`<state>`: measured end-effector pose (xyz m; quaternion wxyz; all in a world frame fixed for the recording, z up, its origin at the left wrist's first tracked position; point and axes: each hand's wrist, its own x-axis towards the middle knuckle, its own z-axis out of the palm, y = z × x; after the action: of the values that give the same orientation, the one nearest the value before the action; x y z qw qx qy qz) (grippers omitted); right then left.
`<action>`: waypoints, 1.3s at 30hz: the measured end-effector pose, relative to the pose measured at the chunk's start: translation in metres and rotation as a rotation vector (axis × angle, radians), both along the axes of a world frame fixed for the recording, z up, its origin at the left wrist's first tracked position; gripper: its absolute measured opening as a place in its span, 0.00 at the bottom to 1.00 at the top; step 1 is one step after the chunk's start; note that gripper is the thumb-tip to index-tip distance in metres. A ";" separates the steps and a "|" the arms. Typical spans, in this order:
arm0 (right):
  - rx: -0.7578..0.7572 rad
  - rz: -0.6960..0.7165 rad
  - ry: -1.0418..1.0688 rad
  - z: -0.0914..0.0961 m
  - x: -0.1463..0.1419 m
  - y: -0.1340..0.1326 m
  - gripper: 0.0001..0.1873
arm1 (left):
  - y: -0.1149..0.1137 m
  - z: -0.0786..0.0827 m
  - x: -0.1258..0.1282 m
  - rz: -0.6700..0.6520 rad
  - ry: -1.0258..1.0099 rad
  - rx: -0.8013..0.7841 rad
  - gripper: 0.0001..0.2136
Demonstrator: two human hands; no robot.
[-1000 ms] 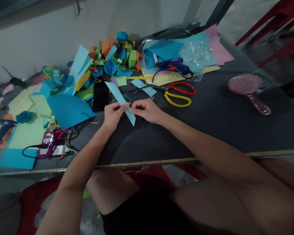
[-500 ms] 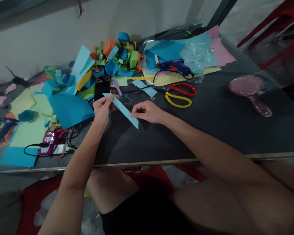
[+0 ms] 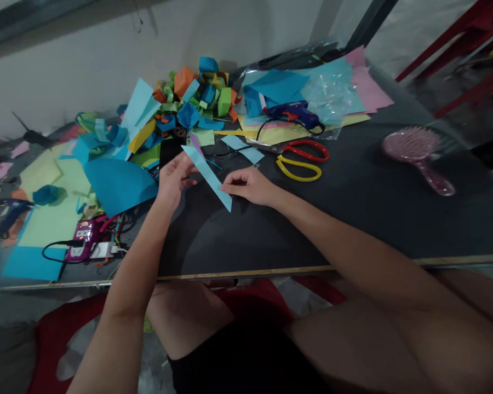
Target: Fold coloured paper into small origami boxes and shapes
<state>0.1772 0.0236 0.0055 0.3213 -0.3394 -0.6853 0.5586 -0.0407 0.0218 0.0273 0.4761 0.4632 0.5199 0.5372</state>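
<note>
A narrow light-blue paper strip (image 3: 207, 176) with slanted ends hangs over the dark table, tilted down to the right. My right hand (image 3: 248, 185) pinches its lower part between thumb and fingertips. At the strip's upper end, my left hand (image 3: 175, 178) has its fingers apart; some fingertips are partly hidden behind the paper, which they may be touching. Just beyond the hands lie a purple stick (image 3: 196, 143) and a small light-blue paper piece (image 3: 243, 149). Scissors with one red and one yellow handle (image 3: 299, 168) rest to the right of that piece.
Folded colourful paper pieces (image 3: 189, 115) are heaped at the back. A blue glue gun (image 3: 296, 114) lies by paper sheets and clear plastic. On the right is a pink hairbrush (image 3: 414, 150); on the left, blue paper (image 3: 121, 183) and a purple device with a cable (image 3: 82, 241).
My left thumb has come off the strip's upper end, and the left fingers have spread. The strip has tilted slightly steeper, still in my right hand.
</note>
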 end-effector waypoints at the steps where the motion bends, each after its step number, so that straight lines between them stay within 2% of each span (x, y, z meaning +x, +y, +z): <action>1: -0.012 -0.010 0.007 0.000 0.000 0.000 0.19 | -0.003 0.000 0.004 -0.078 0.025 -0.031 0.23; 4: -0.049 0.001 0.025 0.001 0.000 0.000 0.19 | -0.011 -0.001 0.013 -0.198 0.094 -0.041 0.20; 8: -0.065 0.033 0.058 -0.002 -0.002 -0.002 0.21 | -0.017 -0.003 0.021 -0.205 0.147 0.020 0.20; 10: -0.027 -0.033 0.071 -0.004 -0.003 -0.003 0.21 | -0.018 -0.004 0.023 -0.209 0.146 0.019 0.19; 12: 0.106 -0.164 0.076 -0.007 -0.002 -0.005 0.15 | -0.018 -0.006 0.023 -0.207 0.121 0.002 0.19; 14: 0.333 -0.252 0.037 -0.007 0.001 -0.005 0.15 | -0.017 -0.006 0.023 -0.211 0.088 -0.025 0.18; 16: 0.554 -0.234 -0.046 -0.006 0.003 -0.006 0.18 | -0.016 -0.006 0.022 -0.227 0.061 -0.063 0.18; 18: 0.706 -0.177 -0.101 -0.005 0.005 -0.007 0.14 | -0.016 -0.006 0.022 -0.252 0.044 -0.100 0.18; 21: 0.818 -0.135 -0.107 -0.005 0.006 -0.007 0.09 | -0.016 -0.007 0.022 -0.278 0.031 -0.114 0.16; 24: 0.839 -0.155 -0.099 -0.006 0.005 -0.006 0.09 | -0.016 -0.008 0.023 -0.273 0.052 -0.093 0.15; 28: 0.778 -0.197 -0.079 -0.003 0.004 -0.007 0.11 | -0.016 -0.009 0.023 -0.287 0.126 -0.053 0.15; 31: 0.625 -0.241 -0.047 0.001 0.000 -0.010 0.13 | -0.017 -0.010 0.023 -0.313 0.172 -0.045 0.15; 33: 0.477 -0.288 -0.007 0.001 -0.004 -0.011 0.15 | -0.017 -0.011 0.023 -0.319 0.190 -0.050 0.15; 35: 0.262 -0.308 0.038 -0.001 -0.007 -0.009 0.17 | -0.016 -0.011 0.023 -0.335 0.210 -0.070 0.16; 37: 0.017 -0.273 0.062 -0.003 -0.010 -0.005 0.20 | -0.015 -0.012 0.023 -0.362 0.237 -0.099 0.16; 39: -0.166 -0.226 0.078 -0.004 -0.012 -0.002 0.21 | -0.015 -0.013 0.023 -0.378 0.248 -0.113 0.16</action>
<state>0.1657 0.0219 0.0012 0.3794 -0.4179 -0.5810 0.5864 -0.0179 0.0071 0.0146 0.5257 0.5875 0.5076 0.3476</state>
